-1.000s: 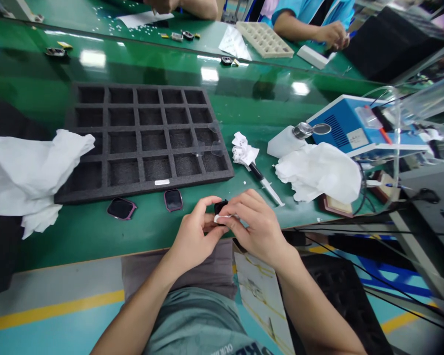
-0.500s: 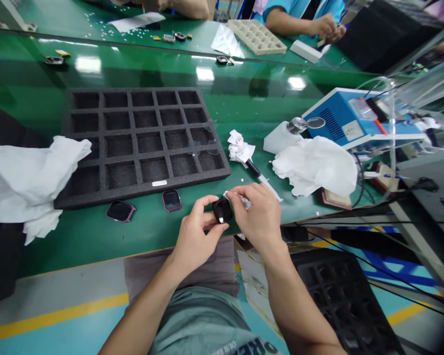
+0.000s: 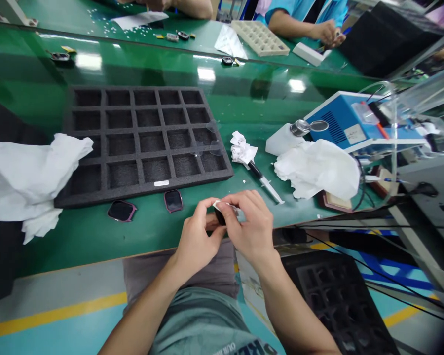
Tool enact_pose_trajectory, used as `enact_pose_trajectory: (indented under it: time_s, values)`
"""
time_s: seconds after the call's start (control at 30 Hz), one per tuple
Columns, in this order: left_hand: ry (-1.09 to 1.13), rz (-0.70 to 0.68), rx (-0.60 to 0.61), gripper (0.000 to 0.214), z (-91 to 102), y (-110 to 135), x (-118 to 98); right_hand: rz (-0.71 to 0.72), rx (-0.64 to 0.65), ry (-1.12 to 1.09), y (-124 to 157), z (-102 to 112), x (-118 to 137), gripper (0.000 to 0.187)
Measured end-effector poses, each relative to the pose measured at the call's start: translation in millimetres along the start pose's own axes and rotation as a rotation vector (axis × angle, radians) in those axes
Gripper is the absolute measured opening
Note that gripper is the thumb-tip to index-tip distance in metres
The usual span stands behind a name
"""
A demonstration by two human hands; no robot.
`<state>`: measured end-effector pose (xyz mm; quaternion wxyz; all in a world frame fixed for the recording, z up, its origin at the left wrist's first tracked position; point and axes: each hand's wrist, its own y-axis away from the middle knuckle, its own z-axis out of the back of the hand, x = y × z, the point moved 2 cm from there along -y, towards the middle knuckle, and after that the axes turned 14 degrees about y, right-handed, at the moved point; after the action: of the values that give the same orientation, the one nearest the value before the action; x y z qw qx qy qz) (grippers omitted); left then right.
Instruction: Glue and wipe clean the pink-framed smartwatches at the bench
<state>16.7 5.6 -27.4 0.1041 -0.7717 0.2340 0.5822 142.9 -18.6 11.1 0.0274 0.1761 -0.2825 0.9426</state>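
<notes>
Between the fingers and thumb of my left hand [image 3: 198, 236] is a dark watch case [image 3: 220, 216], held just above the front edge of the green bench. My right hand [image 3: 250, 224] is closed on a white wipe [image 3: 217, 204] and presses it against the case; the fingers hide most of both. To the left on the bench lie a pink-framed watch case [image 3: 173, 200] and a purple-framed watch case [image 3: 122, 211], dark faces up. A syringe [image 3: 270, 190] with a black part lies beyond my right hand, beside crumpled white paper [image 3: 241, 149].
A black foam tray [image 3: 140, 190] with bare compartments lies behind the watch cases. At the right are a white dispenser bottle [image 3: 283, 140], a white cloth [image 3: 318, 170] and a blue machine [image 3: 340, 121]. Cables hang near the right edge. Co-workers' hands [image 3: 327, 33] work across the bench.
My right hand has shifted left over the watch case, and the wipe now covers much of its face. My left hand still holds the case. The view has moved slightly.
</notes>
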Motion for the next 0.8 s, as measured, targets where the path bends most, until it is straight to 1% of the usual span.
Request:
enact_pose_trajectory:
  time_s: [0.1, 0.17, 0.23, 0.3, 0.37, 0.43, 0.47, 0.53, 0.6, 0.67, 0.73, 0.8]
  values:
    - [0.036, 0.024, -0.019, 0.05, -0.1, 0.2, 0.0, -0.069, 0.021, 0.072, -2.1, -2.3, -18.8, 0.014]
    - [0.065, 0.036, -0.03, 0.05, 0.3, -0.3, -0.6, -0.112, 0.034, 0.098, -1.9, 1.9, -33.7, 0.014]
    - [0.079, 0.038, -0.026, 0.05, 0.6, -1.1, -1.3, -0.146, 0.019, 0.078, -0.6, 9.6, -42.9, 0.014]
    - [0.088, 0.039, -0.014, 0.05, 0.7, -1.9, -1.7, -0.133, 0.003, 0.016, 1.1, 17.2, -41.4, 0.013]
    - [0.093, 0.037, -0.007, 0.051, 0.6, -2.4, -1.7, -0.05, 0.024, -0.048, 2.1, 20.5, -29.3, 0.012]
    - [0.075, 0.027, -0.004, 0.049, 0.3, -2.4, -1.6, 0.048, 0.062, -0.071, 2.2, 17.8, -13.2, 0.012]
    - [0.063, 0.021, -0.003, 0.048, 0.1, -2.2, -1.5, 0.073, 0.066, -0.066, 1.8, 14.8, -6.7, 0.012]
    - [0.05, 0.014, -0.002, 0.046, -0.6, -1.6, -1.7, 0.059, 0.043, -0.031, 0.5, 7.5, -1.4, 0.012]
    - [0.068, 0.015, -0.006, 0.046, -1.2, -0.9, -2.3, -0.009, 0.022, 0.021, -0.2, 1.4, -7.7, 0.013]
    - [0.097, 0.024, -0.016, 0.048, -1.4, -0.7, -3.5, -0.067, 0.037, 0.089, 0.4, -0.6, -21.9, 0.013]
    - [0.121, 0.04, -0.026, 0.048, -1.2, -1.0, -4.7, -0.114, 0.047, 0.127, 2.2, 4.0, -36.8, 0.013]
    - [0.133, 0.053, -0.025, 0.048, -0.9, -1.5, -5.2, -0.142, 0.029, 0.102, 4.3, 13.6, -44.5, 0.013]
